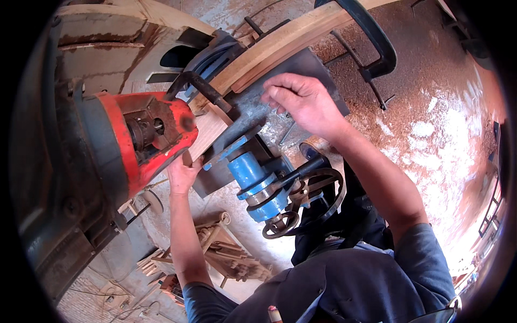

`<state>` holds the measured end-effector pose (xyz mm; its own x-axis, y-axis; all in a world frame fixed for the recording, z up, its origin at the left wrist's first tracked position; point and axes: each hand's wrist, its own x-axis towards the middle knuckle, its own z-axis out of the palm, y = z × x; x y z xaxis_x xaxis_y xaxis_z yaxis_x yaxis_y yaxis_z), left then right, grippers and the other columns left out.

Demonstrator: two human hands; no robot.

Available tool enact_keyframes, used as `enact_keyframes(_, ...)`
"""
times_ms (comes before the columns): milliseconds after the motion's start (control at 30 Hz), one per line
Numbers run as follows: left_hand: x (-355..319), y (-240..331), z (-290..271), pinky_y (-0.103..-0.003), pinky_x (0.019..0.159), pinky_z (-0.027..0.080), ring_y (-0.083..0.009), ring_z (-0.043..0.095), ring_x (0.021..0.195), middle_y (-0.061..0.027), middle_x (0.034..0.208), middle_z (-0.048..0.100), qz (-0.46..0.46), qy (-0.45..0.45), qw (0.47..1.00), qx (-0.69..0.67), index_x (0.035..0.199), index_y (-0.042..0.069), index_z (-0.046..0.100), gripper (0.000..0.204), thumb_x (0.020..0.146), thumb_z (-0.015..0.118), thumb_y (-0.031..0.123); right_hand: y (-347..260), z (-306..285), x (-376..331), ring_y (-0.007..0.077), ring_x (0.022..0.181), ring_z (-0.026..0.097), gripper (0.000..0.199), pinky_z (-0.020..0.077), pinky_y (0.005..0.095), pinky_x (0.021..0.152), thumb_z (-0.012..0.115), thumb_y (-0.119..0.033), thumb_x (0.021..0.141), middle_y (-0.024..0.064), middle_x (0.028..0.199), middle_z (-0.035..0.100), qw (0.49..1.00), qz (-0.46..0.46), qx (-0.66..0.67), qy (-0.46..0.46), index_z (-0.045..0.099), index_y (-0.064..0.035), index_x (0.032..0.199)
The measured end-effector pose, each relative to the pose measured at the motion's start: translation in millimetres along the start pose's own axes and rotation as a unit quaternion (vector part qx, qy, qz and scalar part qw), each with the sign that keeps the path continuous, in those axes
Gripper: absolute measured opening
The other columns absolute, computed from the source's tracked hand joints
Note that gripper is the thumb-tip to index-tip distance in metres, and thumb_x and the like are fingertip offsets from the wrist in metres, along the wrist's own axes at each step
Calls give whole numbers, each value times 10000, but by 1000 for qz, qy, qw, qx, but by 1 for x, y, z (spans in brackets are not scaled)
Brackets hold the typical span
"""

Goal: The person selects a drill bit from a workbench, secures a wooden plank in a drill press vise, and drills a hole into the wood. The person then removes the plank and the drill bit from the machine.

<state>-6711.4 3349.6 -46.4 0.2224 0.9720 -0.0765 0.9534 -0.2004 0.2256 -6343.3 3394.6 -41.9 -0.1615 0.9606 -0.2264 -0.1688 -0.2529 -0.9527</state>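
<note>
Curved timber [285,44] already clamped; left grip [182,175] at pale board's [210,129] near end, closure unclear; right grip [308,105] curled together over metal bench [324,68], seemingly empty; what remains unclear.

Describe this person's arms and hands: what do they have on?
The left sleeve and right sleeve are short and dark grey-blue, leaving both forearms bare. The left hand and right hand wear no gloves; no watch or wristband shows.
</note>
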Motion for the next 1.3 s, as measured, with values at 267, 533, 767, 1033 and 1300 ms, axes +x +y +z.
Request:
enact_keyframes(267, 0, -7, 6, -472, 1009, 410, -427, 499, 1181, -233, 1258, 545, 28, 21, 999, 9, 1329, 40, 498, 785, 617, 827, 94, -19, -11, 16, 112, 763, 612, 259, 512, 264, 714, 576, -196, 952, 68, 877, 693, 996, -65, -57, 8, 668, 19, 1064)
enact_keyframes(533, -1, -3, 8, -461, 1021, 406, -403, 500, 1187, -210, 1268, 550, 7, 10, 1000, 23, 1376, 56, 471, 867, 597, 850, 79, -4, -9, -2, 111, 791, 614, 251, 509, 259, 740, 573, -168, 953, 80, 890, 693, 1000, -13, 24, 13, 648, 34, 1084)
enact_keyframes(767, 0, -3, 11, -441, 1046, 394, -372, 497, 1210, -185, 1300, 546, 8, 17, 1000, 19, 1394, 74, 463, 905, 580, 856, 26, 11, -22, -14, 135, 850, 660, 260, 515, 273, 777, 563, -177, 940, 96, 894, 708, 999, -5, 29, 16, 653, 36, 1059)
enact_keyframes(1033, -3, -7, 13, -429, 1050, 394, -359, 499, 1218, -184, 1318, 540, -6, 17, 1000, 15, 1389, 48, 463, 893, 585, 850, 16, 16, -31, -17, 134, 820, 648, 269, 515, 284, 772, 571, -198, 932, 89, 873, 704, 999, -6, 25, 19, 657, 30, 1045)
enact_keyframes(1300, -3, -5, 11, -431, 1035, 413, -363, 517, 1202, -196, 1302, 553, -36, 6, 999, 22, 1391, 46, 460, 897, 585, 854, 52, -14, -11, 8, 178, 804, 660, 279, 515, 313, 753, 612, -222, 894, 123, 886, 698, 991, -121, -46, 28, 667, 16, 1028)
